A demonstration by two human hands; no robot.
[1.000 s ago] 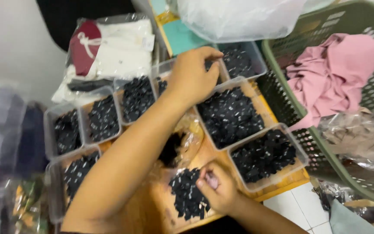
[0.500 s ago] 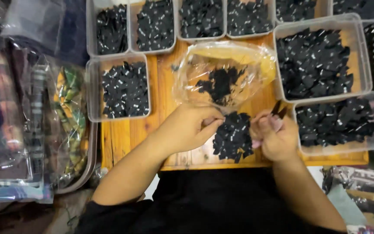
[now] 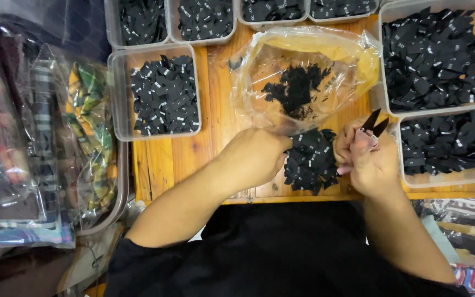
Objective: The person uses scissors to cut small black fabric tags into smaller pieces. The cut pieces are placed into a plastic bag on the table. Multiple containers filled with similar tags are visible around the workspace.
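A loose pile of small black fabric labels (image 3: 310, 159) lies on the wooden worktop (image 3: 163, 162) near its front edge, and everything else sits around that pile. The left hand (image 3: 257, 157) rests against the pile's left side with its fingers curled onto the labels, pinching at them, though which piece it grips cannot be told. The right hand (image 3: 366, 159) is just right of the pile, clenched around a pair of small black snips (image 3: 374, 124) whose blades point up and away from the pile. Directly behind the pile lies a crumpled clear plastic bag (image 3: 303, 77) holding more black labels. Left of the pile stands a clear plastic tub (image 3: 158, 91) of labels, and right of it two more tubs (image 3: 441, 148). Farther left of the pile are bagged garments (image 3: 86, 126).
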